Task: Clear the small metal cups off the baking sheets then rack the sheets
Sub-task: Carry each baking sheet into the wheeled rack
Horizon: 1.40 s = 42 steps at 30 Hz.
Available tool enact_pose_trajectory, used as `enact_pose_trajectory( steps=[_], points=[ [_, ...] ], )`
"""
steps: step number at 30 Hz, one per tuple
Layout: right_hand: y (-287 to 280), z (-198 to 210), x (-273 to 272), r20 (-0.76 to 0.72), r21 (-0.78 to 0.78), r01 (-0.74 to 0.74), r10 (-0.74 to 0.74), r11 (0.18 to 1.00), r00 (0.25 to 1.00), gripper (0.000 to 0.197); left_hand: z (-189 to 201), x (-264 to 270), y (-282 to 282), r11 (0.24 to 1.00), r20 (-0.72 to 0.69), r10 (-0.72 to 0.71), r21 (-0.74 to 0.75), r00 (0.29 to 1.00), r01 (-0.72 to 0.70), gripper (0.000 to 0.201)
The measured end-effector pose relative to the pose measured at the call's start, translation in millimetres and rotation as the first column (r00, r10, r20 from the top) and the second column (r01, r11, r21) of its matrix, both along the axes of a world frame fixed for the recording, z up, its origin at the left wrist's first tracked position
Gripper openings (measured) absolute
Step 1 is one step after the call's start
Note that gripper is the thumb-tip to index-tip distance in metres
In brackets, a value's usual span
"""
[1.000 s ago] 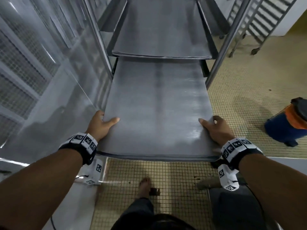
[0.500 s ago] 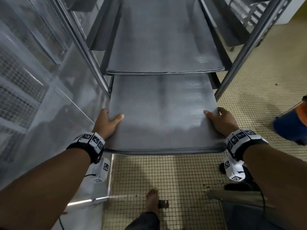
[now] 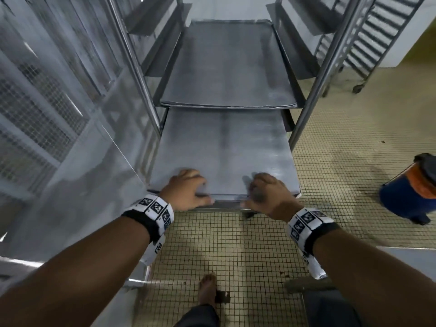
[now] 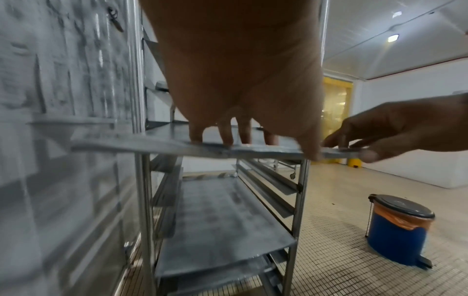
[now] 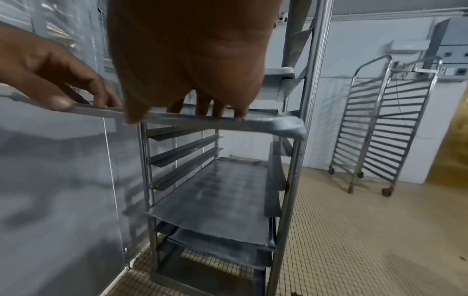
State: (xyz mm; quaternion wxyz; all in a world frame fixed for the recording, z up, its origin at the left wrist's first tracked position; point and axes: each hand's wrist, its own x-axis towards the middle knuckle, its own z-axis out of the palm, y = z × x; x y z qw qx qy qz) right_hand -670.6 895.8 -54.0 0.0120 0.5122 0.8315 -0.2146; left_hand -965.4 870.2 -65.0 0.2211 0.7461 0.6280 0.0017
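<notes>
**Dim, cool light with motion blur**

Cool overhead light is falling dimly; a ceiling lamp (image 4: 393, 37) is glowing in the left wrist view. Glare is streaking the steel wall (image 3: 70, 138). Motion is smearing both hands and the frame edges, where straight posts are bending. Soft shadows are pooling on the tiled floor (image 3: 342, 161).
</notes>
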Motion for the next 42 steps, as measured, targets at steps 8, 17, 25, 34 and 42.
enact_pose_trajectory(
  steps=[8,17,25,34,42],
  points=[
    [-17.4,-15.0,0.9,-0.119,0.108,0.018,-0.006,0.994,0.993,0.024,-21.8,19.5,-31.1,0.951,0.12,0.005,0.307,0.993,-0.042,0.023],
    [23.3,-17.7,-8.2,-0.101,0.161,0.097,-0.081,0.982,0.992,0.024,-33.5,14.4,7.9,0.914,0.073,0.192,0.349,0.979,-0.206,0.033],
    [92.5,-7.9,-21.0,-0.081,0.182,0.255,-0.244,0.95,0.966,0.025,-32.2,6.7,97.3,0.951,0.039,0.139,0.272,0.99,-0.144,0.037],
    [169.9,-17.3,-41.9,-0.175,0.231,0.385,-0.351,0.894,0.92,0.012,-35.7,-12.2,189.8,0.926,0.078,0.087,0.362,0.993,-0.109,0.042],
    [128.7,-26.8,-8.1,-0.072,0.13,0.493,-0.488,0.86,0.87,0.05,-35.2,11.1,198.4,0.869,-0.049,0.12,0.488,0.992,-0.081,0.035]
  ],
)
